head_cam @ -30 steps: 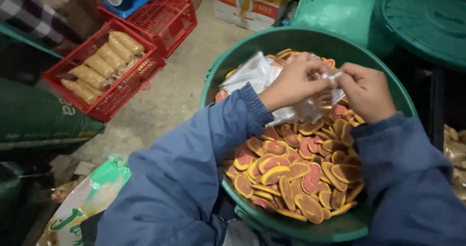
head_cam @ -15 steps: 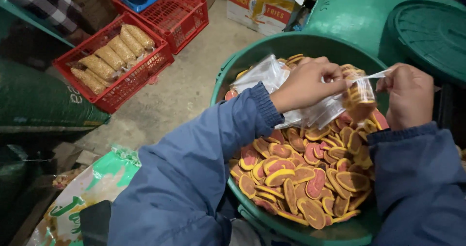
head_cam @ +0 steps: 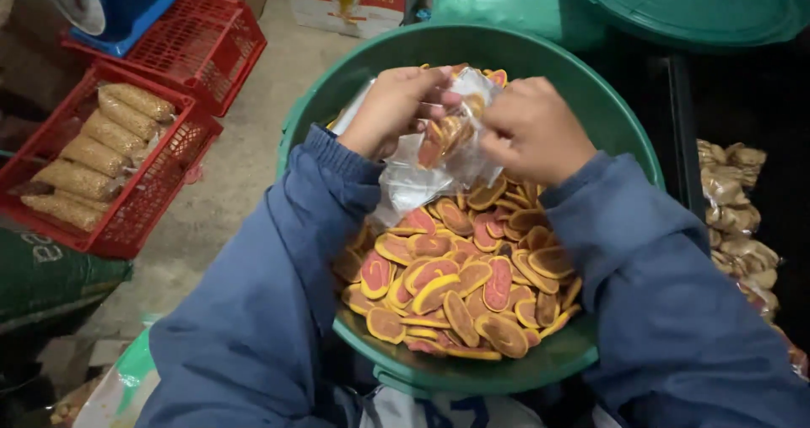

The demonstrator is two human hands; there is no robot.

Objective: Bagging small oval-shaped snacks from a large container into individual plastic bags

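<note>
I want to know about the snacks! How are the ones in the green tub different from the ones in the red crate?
The crackers in the green tub lie loose, flat ovals with pink and orange swirls. The snacks in the red crate are pale brown and sealed in long clear packs, lying side by side. The tub is round; the crate is square-cornered mesh. Both are plastic.

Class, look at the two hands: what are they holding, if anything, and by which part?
Both hands, left hand and right hand, grip a small clear plastic bag holding a few crackers, pinching it near its top.
</note>
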